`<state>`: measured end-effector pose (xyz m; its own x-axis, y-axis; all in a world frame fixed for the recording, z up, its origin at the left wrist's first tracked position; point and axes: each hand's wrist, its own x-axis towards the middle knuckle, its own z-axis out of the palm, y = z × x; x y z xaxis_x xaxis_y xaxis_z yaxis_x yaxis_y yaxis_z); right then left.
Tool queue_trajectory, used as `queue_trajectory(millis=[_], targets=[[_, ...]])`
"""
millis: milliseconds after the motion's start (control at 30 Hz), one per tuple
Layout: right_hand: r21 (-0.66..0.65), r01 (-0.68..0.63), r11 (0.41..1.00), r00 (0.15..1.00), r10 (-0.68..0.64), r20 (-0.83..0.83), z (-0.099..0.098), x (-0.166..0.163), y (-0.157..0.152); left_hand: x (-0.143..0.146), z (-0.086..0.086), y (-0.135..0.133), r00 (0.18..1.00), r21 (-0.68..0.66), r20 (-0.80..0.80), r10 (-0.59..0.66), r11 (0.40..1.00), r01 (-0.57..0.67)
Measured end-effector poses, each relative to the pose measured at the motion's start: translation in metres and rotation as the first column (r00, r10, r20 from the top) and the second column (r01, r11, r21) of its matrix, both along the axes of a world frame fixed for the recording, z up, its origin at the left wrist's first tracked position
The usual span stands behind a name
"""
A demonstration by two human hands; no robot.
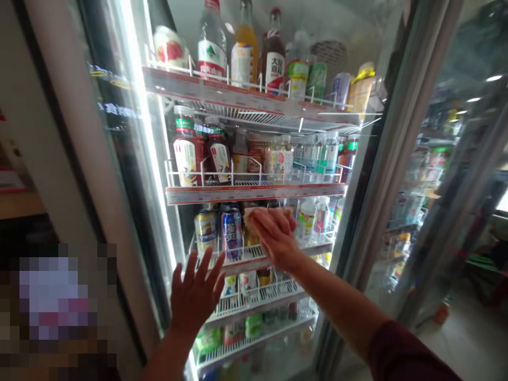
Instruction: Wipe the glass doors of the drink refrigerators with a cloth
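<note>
My right hand (280,238) lies over a light, bunched cloth (250,216), its fingers closed together on it. Most of the cloth is hidden beneath the hand. Both appear to be against the glass door of a lit drinks fridge, in front of the middle shelf. Lower and to the left, my left hand (196,296) is raised with its fingers spread and nothing in it. Whether its fingertips touch the glass I cannot tell. Behind the glass, nearest the hands, stand a blue can (232,230) and a gold can (206,228).
Bottles such as a red-capped water bottle (212,42) line the top shelf, and dark juice bottles (184,151) the one below. A metal door frame (369,211) runs up the right side. Another glass door (416,174) stands beyond it. An orange bottle (442,312) is on the floor.
</note>
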<state>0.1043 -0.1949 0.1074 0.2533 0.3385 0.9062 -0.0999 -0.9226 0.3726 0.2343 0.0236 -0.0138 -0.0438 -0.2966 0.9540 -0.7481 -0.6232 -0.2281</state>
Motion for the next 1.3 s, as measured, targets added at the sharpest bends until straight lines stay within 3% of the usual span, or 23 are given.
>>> queue_trajectory(millis=[67, 200, 300, 400, 467, 567, 633, 667, 733, 800, 833, 867, 933, 1000, 1067, 1133, 1200, 1233, 1300], targets=[[-0.014, 0.031, 0.999, 0.999, -0.031, 0.020, 0.021, -0.002, -0.008, 0.001, 0.000, 0.000, 1.000, 0.007, 0.012, -0.002, 1.000, 0.002], [0.224, 0.024, 0.974, 0.956, -0.088, 0.280, 0.072, 0.001, -0.023, -0.001, 0.000, -0.001, 1.000, 0.007, -0.001, -0.003, 1.000, 0.003], [0.206, 0.017, 0.978, 0.968, -0.068, 0.241, 0.061, 0.005, -0.010, -0.004, 0.002, -0.001, 1.000, -0.002, 0.001, 0.002, 1.000, -0.002], [-0.013, 0.032, 0.999, 0.999, -0.032, 0.030, 0.046, 0.006, 0.003, -0.007, 0.006, -0.001, 1.000, -0.001, 0.010, -0.003, 1.000, 0.003], [-0.048, 0.036, 0.998, 0.999, -0.035, 0.030, 0.061, 0.006, 0.000, -0.007, 0.007, -0.002, 1.000, -0.008, -0.002, -0.020, 1.000, 0.020], [0.136, 0.040, 0.990, 0.966, -0.073, 0.249, 0.102, 0.009, -0.011, -0.009, 0.006, -0.003, 0.999, -0.012, -0.007, -0.033, 0.999, 0.033], [0.212, 0.027, 0.977, 0.935, -0.100, 0.341, 0.115, 0.014, -0.010, -0.010, 0.004, -0.003, 1.000, -0.004, 0.007, -0.026, 1.000, 0.026], [0.188, 0.030, 0.982, 0.938, -0.093, 0.335, 0.114, 0.016, -0.005, -0.011, 0.003, -0.002, 1.000, -0.004, 0.012, -0.021, 1.000, 0.021], [0.018, 0.045, 0.999, 0.976, -0.048, 0.213, 0.106, 0.017, 0.007, -0.012, 0.005, 0.001, 1.000, -0.015, 0.004, -0.027, 1.000, 0.027], [-0.148, 0.040, 0.988, 0.998, -0.033, 0.054, 0.105, 0.016, 0.015, -0.011, 0.018, 0.006, 0.999, -0.036, 0.008, -0.036, 0.999, 0.036], [-0.162, 0.047, 0.986, 0.999, -0.044, 0.018, 0.110, 0.015, 0.015, -0.010, 0.030, 0.009, 0.999, -0.051, 0.025, -0.031, 0.998, 0.033], [-0.115, 0.065, 0.991, 0.998, -0.063, 0.029, 0.119, 0.013, 0.014, -0.009, 0.045, 0.012, 0.998, -0.075, 0.054, -0.022, 0.997, 0.026], [0.097, 0.106, 0.990, 0.982, -0.119, 0.148, 0.141, 0.013, 0.010, -0.005, 0.082, 0.015, 0.996, -0.152, 0.086, 0.003, 0.988, 0.011], [0.260, 0.118, 0.958, 0.952, -0.184, 0.245, 0.154, 0.015, 0.011, -0.001, 0.120, 0.014, 1.000, -0.224, 0.029, -0.003, 0.975, 0.010], [0.197, 0.134, 0.971, 0.958, -0.178, 0.224, 0.151, 0.019, 0.022, 0.001, 0.148, 0.010, 0.997, -0.232, -0.071, -0.029, 0.973, 0.012], [-0.073, 0.115, 0.991, 0.992, -0.111, 0.054, 0.144, 0.022, 0.036, 0.001, 0.162, 0.005, 0.987, -0.208, -0.151, -0.051, 0.978, 0.018], [-0.265, 0.048, 0.963, 0.988, -0.085, -0.130, 0.150, 0.022, 0.043, 0.000, 0.164, 0.002, 0.981, -0.199, -0.186, -0.058, 0.980, 0.021], [-0.263, 0.044, 0.964, 0.983, -0.088, -0.159, 0.161, 0.021, 0.043, 0.000, 0.163, 0.002, 0.980, -0.201, -0.190, -0.066, 0.979, 0.027], [-0.074, 0.115, 0.991, 0.991, -0.119, -0.062, 0.194, 0.019, 0.039, -0.002, 0.160, 0.002, 0.976, -0.209, -0.196, -0.091, 0.977, 0.049]])
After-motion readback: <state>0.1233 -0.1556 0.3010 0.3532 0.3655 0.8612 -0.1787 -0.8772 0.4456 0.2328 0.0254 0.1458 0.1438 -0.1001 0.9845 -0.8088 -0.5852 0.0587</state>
